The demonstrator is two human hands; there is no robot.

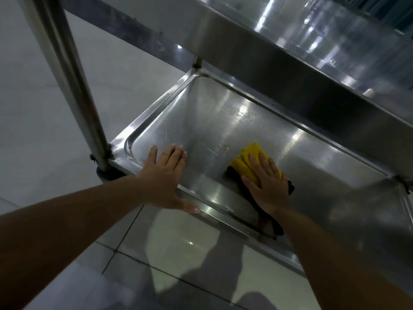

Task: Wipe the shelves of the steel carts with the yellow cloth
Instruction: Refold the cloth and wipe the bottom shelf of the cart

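No readable text, labels or numbers — none.

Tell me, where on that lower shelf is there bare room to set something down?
Bare steel lies between the left hand and the yellow cloth, and across the lower shelf to its far rim. The near edge is crowded: the left hand rests there, the right hand presses the cloth.

You look down on a pale tiled floor (40, 121) with dark grout lines (125, 231) running across the lower middle of the frame. Soft shadows fall over the tiles at the bottom, and a small glint of light (190, 243) shows there.
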